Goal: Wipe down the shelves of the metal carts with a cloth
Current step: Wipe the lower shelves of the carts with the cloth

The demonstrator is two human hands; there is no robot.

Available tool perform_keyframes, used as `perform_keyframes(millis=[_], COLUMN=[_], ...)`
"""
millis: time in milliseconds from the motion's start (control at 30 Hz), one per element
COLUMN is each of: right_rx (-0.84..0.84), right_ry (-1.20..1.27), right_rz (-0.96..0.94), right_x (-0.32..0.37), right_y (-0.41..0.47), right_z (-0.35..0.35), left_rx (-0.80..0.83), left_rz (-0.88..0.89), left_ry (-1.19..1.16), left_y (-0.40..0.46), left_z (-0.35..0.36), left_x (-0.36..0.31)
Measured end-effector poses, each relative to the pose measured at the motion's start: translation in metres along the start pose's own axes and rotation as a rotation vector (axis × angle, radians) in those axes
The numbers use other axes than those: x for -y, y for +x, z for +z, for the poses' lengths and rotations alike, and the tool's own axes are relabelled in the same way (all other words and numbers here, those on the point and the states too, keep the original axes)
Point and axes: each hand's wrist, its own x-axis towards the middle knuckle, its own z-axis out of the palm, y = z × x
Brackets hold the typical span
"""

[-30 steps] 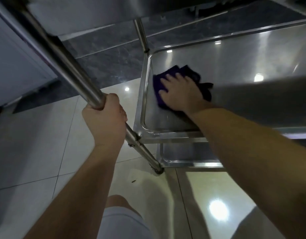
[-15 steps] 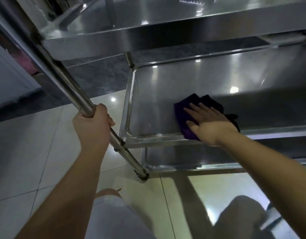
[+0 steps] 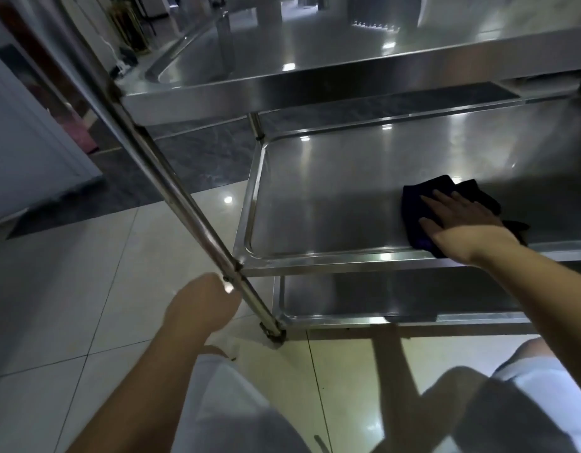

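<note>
Head view, nearest first: pale shorts (image 3: 237, 407) and both knees at the bottom edge, over glossy floor tiles (image 3: 86, 289).
Left hand (image 3: 202, 304): low, just beside the slanted cart post (image 3: 171, 188), at the joint where the middle shelf rim meets it. Only its back shows, motion-blurred; cannot tell whether the fingers curl round the post or hang free of it.
Bottom shelf (image 3: 380, 297): below and beyond the left hand, under the right forearm; bare steel, dim.
Right hand (image 3: 459, 223): spread flat, fingers straight and together, palm down on the cloth (image 3: 416, 204). Pressing, not gripping.
Cloth position: on the middle shelf (image 3: 331, 197), under the right palm, near the front rim, right of centre. One corner trails out past the fingertips, another behind the wrist.
Cloth handling, judged: soft, light, limp; bunches and folds readily. Flat-palm pressure suits it; loose corners could drag or roll under on the return stroke.
Shelf handling, judged: rigid, smooth stainless, probably slick under the cloth. Raised lip all round would trap residue in the rounded corners.
Cart steadiness, judged: may shift under a sideways push; the post is the sensible hold.
Top shelf (image 3: 348, 60): beyond and above both hands, bright reflections.
Writing: no brand, label or lettering readable anywhere.
</note>
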Motion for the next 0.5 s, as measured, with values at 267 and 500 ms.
perform_keyframes(millis=[267, 500], right_rx=[-0.037, 0.031], right_ry=[-0.066, -0.042], right_rz=[-0.008, -0.063], right_x=[0.009, -0.002], right_y=[0.002, 0.009], right_z=[0.0, 0.003], left_rx=[-0.095, -0.207], left_rz=[0.399, 0.539], left_ry=[-0.235, -0.131], left_y=[-0.033, 0.007], left_z=[0.002, 0.035], left_x=[-0.128, -0.233])
